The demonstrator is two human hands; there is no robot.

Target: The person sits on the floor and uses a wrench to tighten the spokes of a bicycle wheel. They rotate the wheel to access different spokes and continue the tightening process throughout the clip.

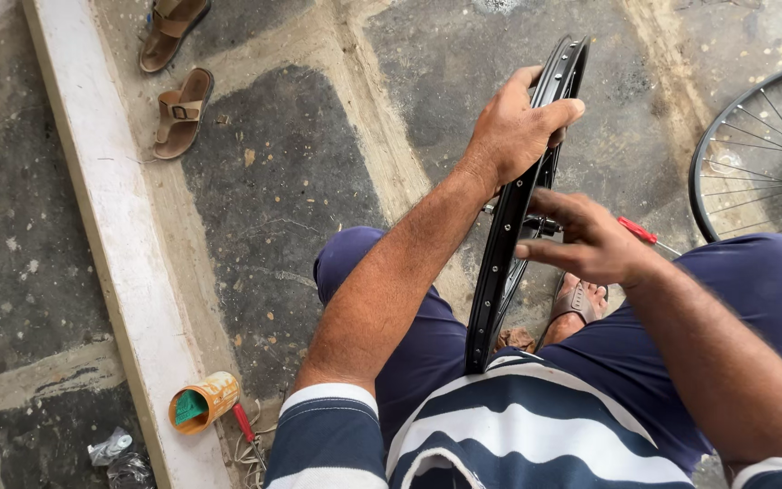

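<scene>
A black bicycle wheel rim (500, 263) stands upright on edge between my knees, seen nearly edge-on, with small spoke holes along it. My left hand (518, 127) grips the top of the rim, fingers wrapped over it. My right hand (586, 240) is at the wheel's middle, to the right of the rim, fingers curled near the hub; what it holds is hidden. A red-handled tool (637, 230) shows just behind that hand. I sit in dark blue trousers and a striped shirt.
A second spoked wheel (753, 163) lies at the right edge. Two brown sandals (178, 113) lie at the top left beside a white raised ledge (110, 235). An orange can (203, 401) lies on its side beside a red-handled tool (244, 424).
</scene>
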